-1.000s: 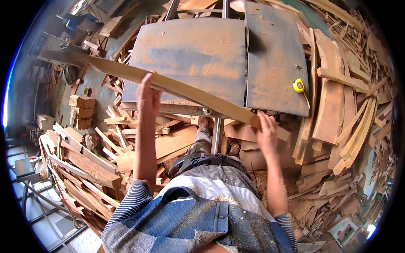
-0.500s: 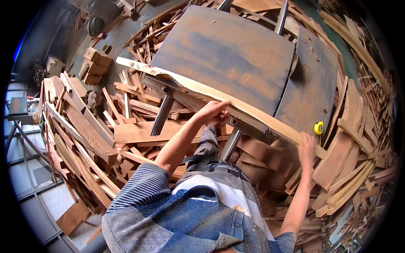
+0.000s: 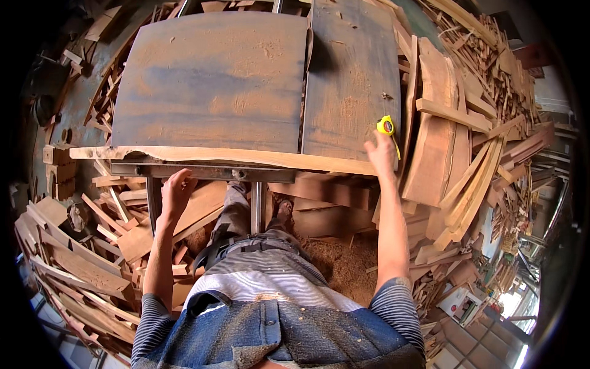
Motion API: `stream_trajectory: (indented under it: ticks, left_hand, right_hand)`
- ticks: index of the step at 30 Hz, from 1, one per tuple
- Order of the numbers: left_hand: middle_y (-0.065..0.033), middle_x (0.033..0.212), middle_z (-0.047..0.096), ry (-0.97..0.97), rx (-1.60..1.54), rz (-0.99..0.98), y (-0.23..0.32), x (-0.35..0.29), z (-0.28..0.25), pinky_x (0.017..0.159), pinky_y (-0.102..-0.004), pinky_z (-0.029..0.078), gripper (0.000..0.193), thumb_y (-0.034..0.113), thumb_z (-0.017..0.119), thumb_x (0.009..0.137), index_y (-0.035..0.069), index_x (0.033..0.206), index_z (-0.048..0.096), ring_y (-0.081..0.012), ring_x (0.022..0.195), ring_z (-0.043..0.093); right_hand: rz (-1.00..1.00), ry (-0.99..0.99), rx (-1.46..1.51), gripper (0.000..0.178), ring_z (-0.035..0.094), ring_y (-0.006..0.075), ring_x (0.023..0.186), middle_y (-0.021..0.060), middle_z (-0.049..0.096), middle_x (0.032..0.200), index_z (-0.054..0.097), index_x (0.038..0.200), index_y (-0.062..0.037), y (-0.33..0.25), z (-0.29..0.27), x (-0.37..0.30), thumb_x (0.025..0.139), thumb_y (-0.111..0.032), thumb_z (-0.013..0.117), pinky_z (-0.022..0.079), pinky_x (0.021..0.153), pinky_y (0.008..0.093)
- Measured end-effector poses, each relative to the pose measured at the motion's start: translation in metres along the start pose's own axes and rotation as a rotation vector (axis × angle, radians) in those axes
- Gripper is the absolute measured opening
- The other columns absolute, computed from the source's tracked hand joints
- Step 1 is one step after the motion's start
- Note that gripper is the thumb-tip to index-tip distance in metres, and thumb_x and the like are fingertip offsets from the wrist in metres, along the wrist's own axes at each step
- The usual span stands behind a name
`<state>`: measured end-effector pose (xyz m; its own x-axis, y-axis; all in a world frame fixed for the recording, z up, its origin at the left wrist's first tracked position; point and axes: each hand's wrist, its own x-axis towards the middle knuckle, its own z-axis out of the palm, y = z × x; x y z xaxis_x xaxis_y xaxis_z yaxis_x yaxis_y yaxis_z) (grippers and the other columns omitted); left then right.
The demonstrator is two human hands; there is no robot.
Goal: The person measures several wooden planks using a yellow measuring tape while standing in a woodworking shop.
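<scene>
A long, pale wooden board (image 3: 246,156) with one wavy edge lies along the near edge of the dusty metal saw table (image 3: 209,80). My left hand (image 3: 177,189) hovers just in front of the table's front rail, below the board, with its fingers loosely bent and nothing seen in them. Over the board's right end, my right hand (image 3: 382,154) reaches forward with thumb and fingers apart. Just beyond its fingers is a yellow tape measure (image 3: 385,125) on the table's right part. Whether the fingertips touch it is hard to tell.
A narrow slot with a dark blade (image 3: 309,49) divides the tabletop. Wide planks (image 3: 433,123) and offcuts are piled on the right. More scrap wood (image 3: 80,258) is heaped at left, and sawdust (image 3: 344,264) covers the floor by my feet.
My view has turned right. The left hand has come off the board and dropped in front of the rail. My right hand has moved from the board's end toward the tape measure.
</scene>
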<state>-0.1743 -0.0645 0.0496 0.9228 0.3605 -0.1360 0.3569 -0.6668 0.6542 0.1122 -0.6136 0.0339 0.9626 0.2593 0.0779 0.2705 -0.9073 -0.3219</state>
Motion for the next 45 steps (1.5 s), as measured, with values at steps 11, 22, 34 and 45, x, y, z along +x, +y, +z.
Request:
stream_trajectory:
  ticks: [11, 22, 34, 45]
  left_hand:
    - [-0.0146, 0.098, 0.078, -0.274, -0.272, -0.127, 0.057, -0.057, 0.039, 0.072, -0.0337, 0.059, 0.029, 0.013, 0.079, 0.091, -0.001, 0.116, 0.073, -0.0167, 0.085, 0.075]
    - [-0.0133, 0.130, 0.061, -0.907, -1.245, -0.463, 0.222, 0.005, 0.134, 0.098, -0.0361, 0.052, 0.062, 0.048, 0.053, 0.109, 0.002, 0.150, 0.045, -0.0225, 0.119, 0.060]
    - [-0.0162, 0.132, 0.067, -1.144, -0.278, 0.222, 0.194, 0.005, 0.123, 0.096, -0.0423, 0.053, 0.062, 0.042, 0.059, 0.104, 0.005, 0.152, 0.049, -0.0287, 0.111, 0.067]
    - [-0.0145, 0.069, 0.068, -0.520, 0.241, 0.003, 0.039, 0.091, -0.036, 0.062, -0.0414, 0.052, 0.035, 0.036, 0.070, 0.095, 0.002, 0.092, 0.076, -0.0225, 0.061, 0.066]
  right_hand:
    - [0.364, -0.053, -0.135, 0.075, 0.061, 0.0378, 0.126, 0.0233, 0.061, 0.140, 0.055, 0.147, -0.0056, 0.045, 0.030, 0.051, 0.083, -0.035, 0.081, 0.048, 0.106, 0.0459]
    - [0.371, -0.198, 1.250, 0.045, 0.064, 0.0171, 0.106, 0.0074, 0.067, 0.121, 0.063, 0.137, -0.0049, -0.215, -0.014, -0.137, 0.105, -0.035, 0.066, 0.052, 0.093, 0.0276]
    - [0.878, -0.181, 1.626, 0.018, 0.063, 0.0103, 0.068, 0.0059, 0.071, 0.089, 0.072, 0.105, -0.0029, -0.149, -0.006, -0.165, 0.087, 0.001, 0.076, 0.052, 0.057, 0.0215]
    - [0.965, 0.307, 0.755, 0.025, 0.063, 0.0113, 0.077, 0.0042, 0.073, 0.102, 0.073, 0.122, -0.0023, 0.151, 0.035, -0.114, 0.099, -0.013, 0.070, 0.050, 0.058, 0.0271]
